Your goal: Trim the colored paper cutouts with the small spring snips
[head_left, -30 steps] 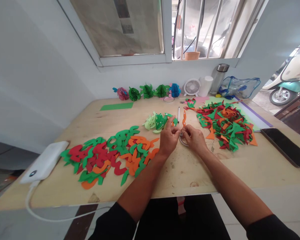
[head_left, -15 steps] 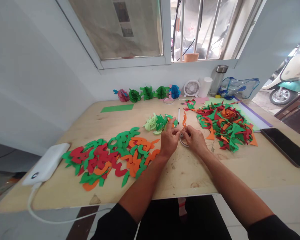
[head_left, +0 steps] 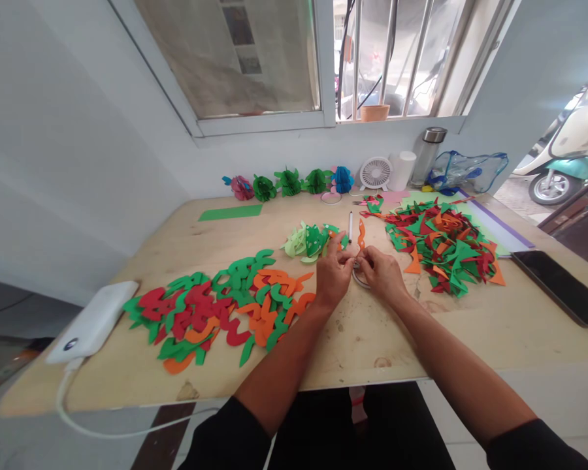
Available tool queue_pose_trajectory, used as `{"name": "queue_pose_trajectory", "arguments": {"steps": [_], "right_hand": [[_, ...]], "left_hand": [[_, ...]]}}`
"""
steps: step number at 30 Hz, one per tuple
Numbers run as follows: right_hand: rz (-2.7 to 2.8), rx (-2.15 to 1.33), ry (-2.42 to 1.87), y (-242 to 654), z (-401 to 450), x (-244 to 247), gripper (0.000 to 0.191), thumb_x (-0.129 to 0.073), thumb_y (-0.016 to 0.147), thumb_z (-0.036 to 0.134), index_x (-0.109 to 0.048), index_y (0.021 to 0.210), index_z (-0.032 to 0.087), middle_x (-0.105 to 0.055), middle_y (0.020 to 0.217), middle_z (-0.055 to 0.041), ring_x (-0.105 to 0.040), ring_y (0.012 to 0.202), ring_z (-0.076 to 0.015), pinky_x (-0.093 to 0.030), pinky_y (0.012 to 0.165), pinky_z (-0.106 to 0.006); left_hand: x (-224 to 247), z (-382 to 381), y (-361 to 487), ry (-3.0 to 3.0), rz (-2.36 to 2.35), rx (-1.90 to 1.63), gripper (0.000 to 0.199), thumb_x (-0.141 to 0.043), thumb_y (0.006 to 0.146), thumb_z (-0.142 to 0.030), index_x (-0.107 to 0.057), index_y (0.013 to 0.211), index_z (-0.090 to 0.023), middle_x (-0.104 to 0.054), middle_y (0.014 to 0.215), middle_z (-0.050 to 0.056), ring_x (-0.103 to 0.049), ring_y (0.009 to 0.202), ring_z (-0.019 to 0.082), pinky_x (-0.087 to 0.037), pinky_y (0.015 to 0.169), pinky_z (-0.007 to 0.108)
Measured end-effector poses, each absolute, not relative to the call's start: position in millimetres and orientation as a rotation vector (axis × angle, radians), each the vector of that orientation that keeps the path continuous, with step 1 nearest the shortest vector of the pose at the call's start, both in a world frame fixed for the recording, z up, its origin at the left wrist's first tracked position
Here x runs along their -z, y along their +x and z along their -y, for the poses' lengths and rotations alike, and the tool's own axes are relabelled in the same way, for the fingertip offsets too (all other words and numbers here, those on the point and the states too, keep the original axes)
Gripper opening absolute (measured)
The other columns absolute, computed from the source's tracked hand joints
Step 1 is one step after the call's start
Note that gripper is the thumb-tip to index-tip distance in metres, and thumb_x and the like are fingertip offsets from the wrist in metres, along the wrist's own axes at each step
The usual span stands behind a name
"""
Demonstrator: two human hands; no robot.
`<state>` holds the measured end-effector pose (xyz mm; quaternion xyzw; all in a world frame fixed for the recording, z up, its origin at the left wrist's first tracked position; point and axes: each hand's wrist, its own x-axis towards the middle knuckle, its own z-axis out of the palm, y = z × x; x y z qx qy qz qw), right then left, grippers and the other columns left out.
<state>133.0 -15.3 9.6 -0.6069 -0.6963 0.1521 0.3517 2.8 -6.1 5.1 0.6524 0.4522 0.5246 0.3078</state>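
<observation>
My left hand and my right hand meet near the middle of the table, fingertips pinched close together. What lies between the fingertips is too small to make out. A wavy orange strip lies just beyond them, its near end by my fingers. Under my right fingers is a partly hidden ring-shaped roll. Beside the strip lies a white pen. Light green and dotted green paper shapes sit just behind my left hand.
Curved green, red and orange pieces spread at left, near a white power bank. Scraps are heaped at right, beside a black phone. Paper figures, a small fan and a bottle line the wall.
</observation>
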Motion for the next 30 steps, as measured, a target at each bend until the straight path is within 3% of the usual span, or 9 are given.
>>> {"name": "queue_pose_trajectory", "arguments": {"steps": [22,30], "right_hand": [[1.779,-0.430,-1.565,130.4,19.3,-17.1,0.015,-0.048,0.079,0.028,-0.061,0.076,0.021,-0.064,0.064,-0.0014,-0.056,0.059,-0.0154,-0.038,0.058,-0.024],[1.728,-0.552,-1.529,131.7,14.9,-11.4,0.016,-0.046,0.078,0.026,-0.062,0.075,0.020,-0.065,0.065,-0.0015,-0.056,0.059,-0.0146,-0.040,0.057,-0.024]], "left_hand": [[-9.5,9.7,3.7,1.884,-1.270,-1.371,0.060,-0.055,0.074,-0.007,-0.043,0.130,-0.022,-0.068,0.077,-0.001,-0.066,0.077,0.015,-0.049,0.081,0.029],[-10.8,11.8,5.3,1.960,-1.402,-1.339,0.055,-0.051,0.077,-0.009,-0.045,0.130,-0.021,-0.067,0.077,0.001,-0.064,0.073,0.017,-0.048,0.075,0.030]]}}
